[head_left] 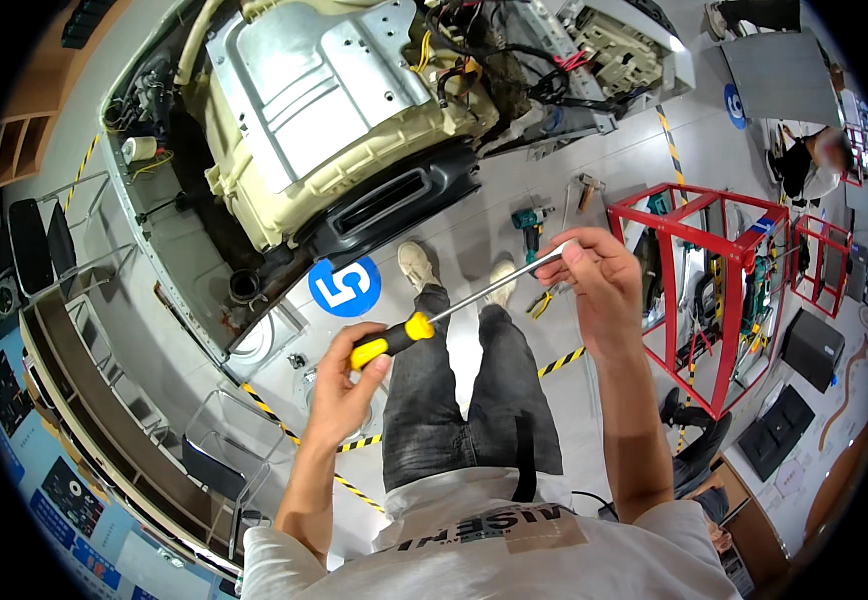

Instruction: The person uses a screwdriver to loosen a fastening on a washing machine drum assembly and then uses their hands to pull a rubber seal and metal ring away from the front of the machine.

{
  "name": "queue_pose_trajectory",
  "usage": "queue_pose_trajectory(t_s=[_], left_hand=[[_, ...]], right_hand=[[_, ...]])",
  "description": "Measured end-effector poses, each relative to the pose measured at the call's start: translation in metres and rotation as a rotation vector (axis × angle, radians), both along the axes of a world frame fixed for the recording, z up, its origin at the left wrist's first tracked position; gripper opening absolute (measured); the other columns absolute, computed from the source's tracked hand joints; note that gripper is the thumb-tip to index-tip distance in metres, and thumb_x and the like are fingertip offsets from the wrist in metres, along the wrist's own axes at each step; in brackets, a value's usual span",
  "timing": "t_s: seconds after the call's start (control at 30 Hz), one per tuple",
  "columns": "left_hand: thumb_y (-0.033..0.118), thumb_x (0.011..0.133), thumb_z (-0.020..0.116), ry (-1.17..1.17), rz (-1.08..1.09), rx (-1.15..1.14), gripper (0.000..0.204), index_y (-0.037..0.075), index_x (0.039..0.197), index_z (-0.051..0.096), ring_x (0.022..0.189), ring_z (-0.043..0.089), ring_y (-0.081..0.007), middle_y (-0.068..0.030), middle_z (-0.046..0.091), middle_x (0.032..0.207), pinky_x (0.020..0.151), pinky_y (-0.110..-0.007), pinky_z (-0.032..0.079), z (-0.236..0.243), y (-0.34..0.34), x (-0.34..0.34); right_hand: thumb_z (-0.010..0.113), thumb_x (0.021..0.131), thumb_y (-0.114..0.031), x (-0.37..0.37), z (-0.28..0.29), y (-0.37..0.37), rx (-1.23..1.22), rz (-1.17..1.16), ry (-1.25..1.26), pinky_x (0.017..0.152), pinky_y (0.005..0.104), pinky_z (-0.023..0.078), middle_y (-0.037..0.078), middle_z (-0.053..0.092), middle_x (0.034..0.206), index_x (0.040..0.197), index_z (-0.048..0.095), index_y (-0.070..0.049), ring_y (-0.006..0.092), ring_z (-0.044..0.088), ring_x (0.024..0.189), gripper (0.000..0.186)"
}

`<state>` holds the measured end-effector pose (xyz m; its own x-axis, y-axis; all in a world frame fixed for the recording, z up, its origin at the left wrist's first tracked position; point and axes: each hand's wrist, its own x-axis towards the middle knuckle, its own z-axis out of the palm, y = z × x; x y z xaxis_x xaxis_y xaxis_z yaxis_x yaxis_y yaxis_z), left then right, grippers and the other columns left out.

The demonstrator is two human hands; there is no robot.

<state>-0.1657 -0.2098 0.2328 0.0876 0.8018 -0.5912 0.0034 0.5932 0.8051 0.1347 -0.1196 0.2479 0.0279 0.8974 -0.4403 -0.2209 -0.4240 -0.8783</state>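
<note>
A screwdriver (394, 340) with a yellow and black handle and a long metal shaft lies slantwise in front of my body, above my legs. My left hand (346, 388) is closed round the handle end. The fingers of my right hand (600, 280) pinch the far end of the shaft, so its tip is hidden. Beyond the screwdriver stands an opened machine with a cream plastic tub (229, 150). A ribbed metal plate (304, 90) covers part of the tub, and a black slotted part (394, 203) sits along its near side.
On the floor lie a teal and black power drill (531, 232), yellow-handled pliers (541, 303) and a hammer (586, 190). A red-framed tool cart (719, 300) stands at right. Wires (554, 75) hang by the machine. A chair (216, 465) is at lower left; a person (816, 165) is at far right.
</note>
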Motion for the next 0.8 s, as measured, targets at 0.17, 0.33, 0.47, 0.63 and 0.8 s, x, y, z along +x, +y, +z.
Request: queue_pose_trajectory(t_s=[0.17,0.33,0.47,0.63,0.8], left_hand=[[0.012,0.090,0.073,0.233,-0.057,0.117,0.030,-0.003,0.114,0.064,0.087,0.059,-0.0157,-0.0084,0.063,0.096,0.081,-0.028,0.047,0.014,0.026,-0.029],[0.017,0.086,0.079,0.702,-0.127,0.438,0.034,-0.004,0.110,0.066,0.075,0.059,-0.0234,-0.0134,0.062,0.087,0.069,-0.032,0.047,0.013,0.069,-0.015],[0.010,0.081,0.082,0.936,-0.302,0.650,0.037,-0.001,0.114,0.068,0.079,0.061,-0.0248,-0.0132,0.062,0.093,0.071,-0.032,0.050,0.001,0.114,-0.005],[0.004,0.087,0.075,0.980,-0.439,0.684,0.031,-0.001,0.116,0.067,0.093,0.059,-0.0196,-0.0107,0.059,0.102,0.081,-0.029,0.048,-0.018,0.147,0.003],[0.000,0.088,0.073,1.001,-0.427,0.709,0.031,0.000,0.118,0.067,0.098,0.060,-0.0157,-0.0088,0.056,0.110,0.085,-0.026,0.052,-0.032,0.159,0.007]], right_hand=[[0.060,0.101,-0.017,-0.017,-0.050,-0.001,-0.161,-0.011,0.158,0.074,0.0295,0.054,0.011,0.070,0.093,0.115,0.065,0.002,0.0160,0.067,0.080,0.024],[0.059,0.103,-0.023,-0.024,-0.132,0.022,-0.283,0.053,-0.068,0.076,0.0281,0.052,0.009,0.067,0.104,0.124,0.061,0.004,0.0151,0.064,0.085,0.034],[0.061,0.102,-0.028,-0.016,-0.207,0.067,-0.306,0.009,-0.134,0.086,0.0302,0.050,0.009,0.067,0.108,0.129,0.060,0.001,0.0151,0.062,0.097,0.039],[0.061,0.102,-0.021,-0.015,-0.308,0.117,-0.177,-0.174,-0.017,0.087,0.0289,0.048,0.006,0.068,0.109,0.126,0.062,0.002,0.0143,0.061,0.096,0.034],[0.067,0.097,-0.018,-0.030,-0.336,0.128,-0.155,-0.302,0.067,0.077,0.0263,0.044,0.002,0.070,0.094,0.111,0.071,0.001,0.0105,0.058,0.082,0.024]])
